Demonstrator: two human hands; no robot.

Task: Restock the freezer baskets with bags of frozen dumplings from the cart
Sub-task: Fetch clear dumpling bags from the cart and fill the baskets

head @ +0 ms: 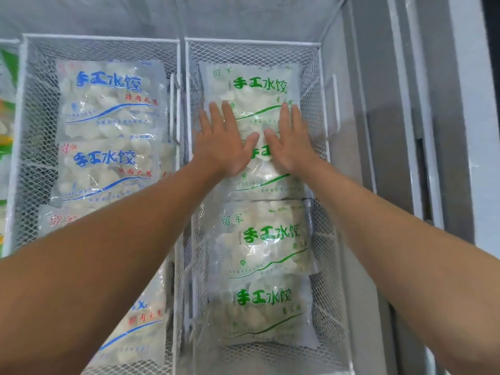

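I see both hands flat in the right basket [323, 104], a white wire mesh one inside the freezer. The left hand [223, 143] and right hand [290, 143] lie palm down, side by side, fingers straight and slightly spread, thumbs nearly meeting between them. They press on the green bags [266, 255], a row of four green-printed dumpling bags running from the far end of the basket toward me. Each bag lies flat, print up, its long axis along the basket's length, top edge pointing away from me. My fingertips rest on the lower half of the farthest bag, and my palms cover the upper part of the second bag; the two nearer bags lie below my wrists, untouched. In the left basket [24, 109], just beside, the blue bags [108, 104] lie flat in the same direction, partly hidden by my left forearm.
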